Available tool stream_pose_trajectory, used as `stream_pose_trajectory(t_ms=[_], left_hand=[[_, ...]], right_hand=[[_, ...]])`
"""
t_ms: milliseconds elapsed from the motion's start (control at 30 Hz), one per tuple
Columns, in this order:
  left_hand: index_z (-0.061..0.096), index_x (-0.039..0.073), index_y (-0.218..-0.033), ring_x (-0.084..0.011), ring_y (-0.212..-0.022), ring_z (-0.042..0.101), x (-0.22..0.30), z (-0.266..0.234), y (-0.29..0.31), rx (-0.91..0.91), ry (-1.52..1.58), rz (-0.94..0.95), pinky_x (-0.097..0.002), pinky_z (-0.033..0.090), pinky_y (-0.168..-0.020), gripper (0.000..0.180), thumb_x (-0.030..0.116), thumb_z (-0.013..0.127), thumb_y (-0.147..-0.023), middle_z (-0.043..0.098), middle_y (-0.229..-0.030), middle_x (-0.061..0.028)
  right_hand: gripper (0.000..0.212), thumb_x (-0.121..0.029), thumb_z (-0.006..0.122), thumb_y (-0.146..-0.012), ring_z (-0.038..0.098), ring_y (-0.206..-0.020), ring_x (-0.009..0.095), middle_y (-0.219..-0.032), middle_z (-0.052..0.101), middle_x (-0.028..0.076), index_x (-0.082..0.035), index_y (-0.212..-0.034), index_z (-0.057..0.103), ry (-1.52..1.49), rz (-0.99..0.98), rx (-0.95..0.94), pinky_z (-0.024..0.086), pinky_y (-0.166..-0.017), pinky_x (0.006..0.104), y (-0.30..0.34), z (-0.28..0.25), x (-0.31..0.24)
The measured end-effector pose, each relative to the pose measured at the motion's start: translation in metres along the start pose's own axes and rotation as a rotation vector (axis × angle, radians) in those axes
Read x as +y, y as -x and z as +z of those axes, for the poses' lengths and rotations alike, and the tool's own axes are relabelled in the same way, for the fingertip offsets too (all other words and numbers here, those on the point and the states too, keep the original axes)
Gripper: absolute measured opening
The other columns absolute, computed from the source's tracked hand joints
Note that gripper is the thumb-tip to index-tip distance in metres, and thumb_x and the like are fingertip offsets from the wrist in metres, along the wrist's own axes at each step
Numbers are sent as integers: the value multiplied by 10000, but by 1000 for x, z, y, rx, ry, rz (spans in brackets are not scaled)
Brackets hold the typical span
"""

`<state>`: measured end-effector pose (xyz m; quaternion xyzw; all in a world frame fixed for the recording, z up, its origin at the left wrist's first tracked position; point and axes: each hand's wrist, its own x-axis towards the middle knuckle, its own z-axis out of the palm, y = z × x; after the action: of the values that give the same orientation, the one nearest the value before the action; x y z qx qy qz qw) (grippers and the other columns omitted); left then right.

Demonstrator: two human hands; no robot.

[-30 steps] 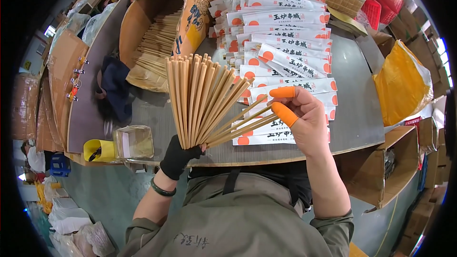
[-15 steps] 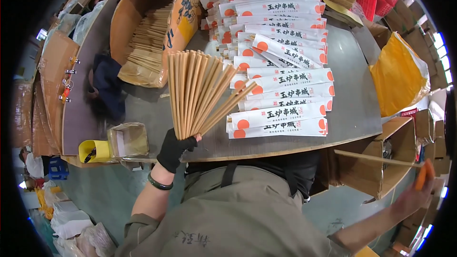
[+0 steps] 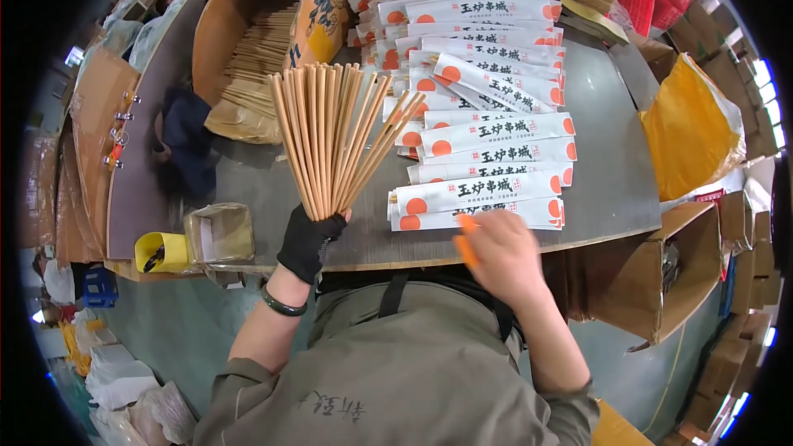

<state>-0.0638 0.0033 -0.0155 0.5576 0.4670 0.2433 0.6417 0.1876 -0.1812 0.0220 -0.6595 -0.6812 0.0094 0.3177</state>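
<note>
Head view: our left hand (image 3: 310,241) clutches sticks (image 3: 322,136) by the near table edge (image 3: 603,227); slackening could spill them. Whether our right hand (image 3: 500,253) grips anything, we cannot tell.

Light is bright and even, with pale glare on the table (image 3: 605,103); the right hand (image 3: 505,258) blurs; outer lines curve.

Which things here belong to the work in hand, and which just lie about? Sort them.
Likely in use:
- wooden sticks, in the left hand
- white paper sleeves, by the right hand
- box holding more sticks

Likely lying about:
- dark cloth
- yellow container
- yellow sack
</note>
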Motion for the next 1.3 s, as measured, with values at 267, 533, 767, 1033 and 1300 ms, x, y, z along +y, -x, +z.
stream_pose_trajectory(t_ms=[267, 533, 767, 1033, 1300], left_hand=[[609, 3, -1036, -109, -683, 555, 6, -9, 29, 16, 110, -33, -236, 445, -599, 269, 76, 672, -784, 612, -824, -32], [654, 8, -1010, -100, -701, 586, -6, -15, 27, 21, 103, -31, -235, 460, -620, 274, 141, 721, -780, 656, -823, -31], [656, -3, -1017, -105, -690, 599, -1, -5, 20, -27, 116, -89, -240, 467, -611, 279, 118, 727, -775, 674, -830, -48], [652, -9, -1033, -100, -690, 606, -2, 4, 12, -38, 163, -79, -232, 472, -598, 259, 85, 714, -799, 678, -831, -50], [646, -10, -1055, -153, -709, 652, -3, 57, -19, -47, -41, 98, -294, 524, -635, 356, 158, 775, -769, 699, -846, -95]], right_hand=[[514, -254, 753, -787, 416, -1289, 390, -1344, 471, 192, -67, -1230, 573, 165, -39, -258, 404, -1029, 453, -47, 28, 10], [619, -154, 813, -670, 509, -1143, 361, -1242, 518, 156, -74, -1233, 568, 106, 46, -227, 439, -958, 449, -51, 32, 22], [557, 24, 746, -595, 529, -1101, 337, -1157, 549, 122, -45, -1118, 567, -120, -12, -334, 442, -937, 432, -40, 27, 25], [500, 24, 722, -604, 472, -1215, 378, -1213, 534, 184, -33, -1060, 524, -102, 38, -392, 392, -1010, 450, -43, 25, 23], [478, -81, 777, -673, 532, -1126, 350, -1165, 585, 147, -34, -1069, 514, -58, 73, -486, 425, -935, 430, -45, 29, 17]])
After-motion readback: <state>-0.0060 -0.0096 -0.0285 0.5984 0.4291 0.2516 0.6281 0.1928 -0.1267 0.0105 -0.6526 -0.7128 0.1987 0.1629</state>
